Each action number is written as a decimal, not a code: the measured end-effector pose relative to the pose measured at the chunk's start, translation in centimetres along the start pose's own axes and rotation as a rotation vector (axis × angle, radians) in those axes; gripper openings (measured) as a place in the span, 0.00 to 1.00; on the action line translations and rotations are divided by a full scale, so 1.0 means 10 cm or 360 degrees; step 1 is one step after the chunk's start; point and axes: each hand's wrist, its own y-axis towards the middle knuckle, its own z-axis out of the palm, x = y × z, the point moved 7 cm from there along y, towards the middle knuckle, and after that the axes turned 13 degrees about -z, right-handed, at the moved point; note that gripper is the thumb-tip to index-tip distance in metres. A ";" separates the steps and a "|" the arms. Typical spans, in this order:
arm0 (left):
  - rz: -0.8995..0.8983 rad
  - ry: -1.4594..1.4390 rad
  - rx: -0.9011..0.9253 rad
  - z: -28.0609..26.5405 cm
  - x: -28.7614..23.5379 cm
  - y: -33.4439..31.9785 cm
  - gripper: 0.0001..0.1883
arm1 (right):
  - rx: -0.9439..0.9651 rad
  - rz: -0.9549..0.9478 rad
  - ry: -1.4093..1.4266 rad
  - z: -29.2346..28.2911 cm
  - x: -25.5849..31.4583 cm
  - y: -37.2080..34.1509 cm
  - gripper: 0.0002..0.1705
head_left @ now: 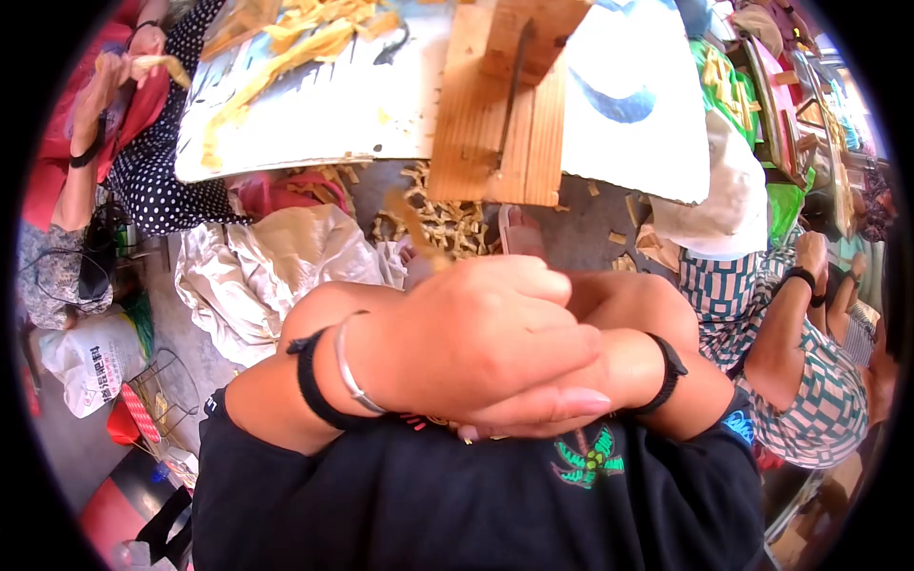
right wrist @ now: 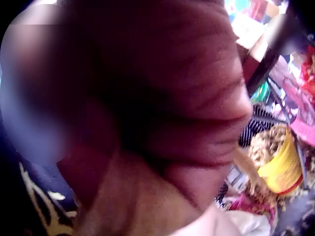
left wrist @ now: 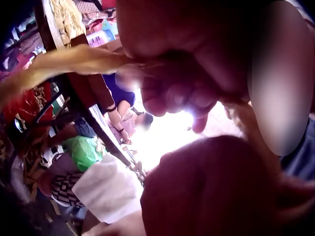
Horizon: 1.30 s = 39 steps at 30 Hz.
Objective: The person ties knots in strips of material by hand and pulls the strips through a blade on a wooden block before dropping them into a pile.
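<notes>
Both hands are together in front of the chest. My left hand (head_left: 481,343), its fingers curled, lies over my right hand (head_left: 624,369) and hides most of it in the head view. A limp yellow-brown strip (head_left: 414,226) sticks out past the left knuckles, blurred. In the left wrist view the same strip (left wrist: 74,61) runs out sideways from the curled fingers (left wrist: 172,96). Folded fingers (right wrist: 202,137) fill the right wrist view, with part of a strip (right wrist: 250,167) showing beside them. I cannot tell how the strip passes between the two hands.
Ahead stands a white tabletop (head_left: 400,114) with a wooden block stand (head_left: 457,133) carrying a metal rod. More yellow strips (head_left: 305,38) lie at its far left. Cut pieces (head_left: 438,209) cover the floor below. A yellow bucket (right wrist: 280,172) holds pieces. People sit at both sides.
</notes>
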 end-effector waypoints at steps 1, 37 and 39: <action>0.0071 0.0009 -0.0145 -0.05 -0.02 0.03 0.15 | -0.0057 -0.0057 0.0090 -0.06 0.03 0.03 0.17; -0.0602 -0.0446 -0.0542 -0.44 0.29 -0.24 0.17 | -0.1639 -0.0002 0.0649 -0.58 -0.12 -0.34 0.09; -0.0654 -0.0607 -0.0398 -0.39 0.35 -0.23 0.21 | -0.1635 -0.0022 0.0655 -0.55 -0.09 -0.32 0.10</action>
